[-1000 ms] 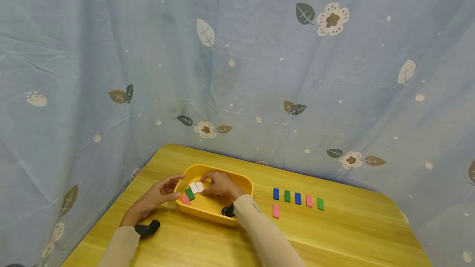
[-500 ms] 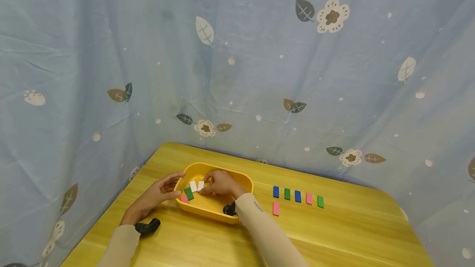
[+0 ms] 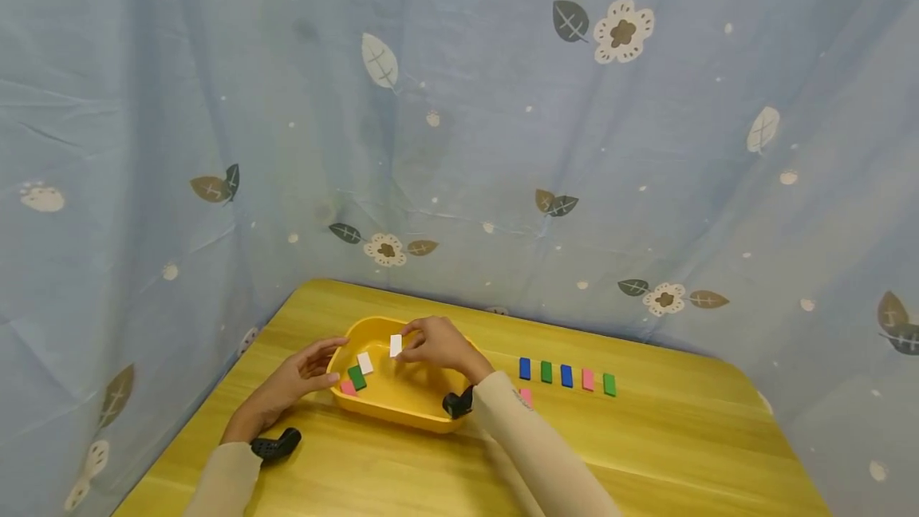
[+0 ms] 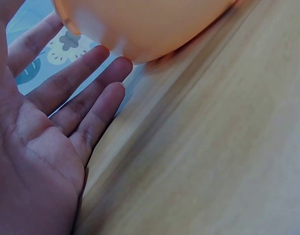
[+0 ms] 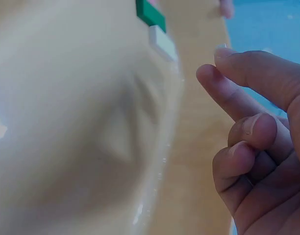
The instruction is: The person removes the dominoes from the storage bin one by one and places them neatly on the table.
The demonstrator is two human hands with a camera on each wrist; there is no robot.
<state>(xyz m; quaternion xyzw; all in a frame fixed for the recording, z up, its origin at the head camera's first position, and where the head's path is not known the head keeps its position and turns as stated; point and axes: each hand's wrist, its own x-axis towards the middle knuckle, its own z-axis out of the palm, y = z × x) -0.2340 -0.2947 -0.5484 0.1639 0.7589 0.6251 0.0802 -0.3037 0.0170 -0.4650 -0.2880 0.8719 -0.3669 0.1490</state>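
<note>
Between thumb and index finger, my right hand [image 3: 445, 344] pinches a white rectangular block [image 3: 396, 345], held up over the yellow plastic basin [image 3: 391, 415]. In the right wrist view the other fingers [image 5: 233, 159] curl inward, and the block is almost wholly hidden. My left hand [image 3: 290, 380] rests at the basin's left end, its fingers loosely extended against the outer wall. Inside at the left lie a second white block [image 3: 364, 363], a green block [image 3: 356, 377] and a pink block [image 3: 348, 388].
Right of the basin, a row of several blue, green and pink blocks [image 3: 567, 376] lies on the wooden table [image 3: 668, 437]. Another pink block [image 3: 526, 396] sits in front, partly behind the right sleeve. A patterned blue curtain [image 3: 459, 142] hangs behind the table.
My right hand has lifted the right-hand white block off the basin floor, up and away from the other white one. My left hand stays at the rim; the head view has shifted slightly.
</note>
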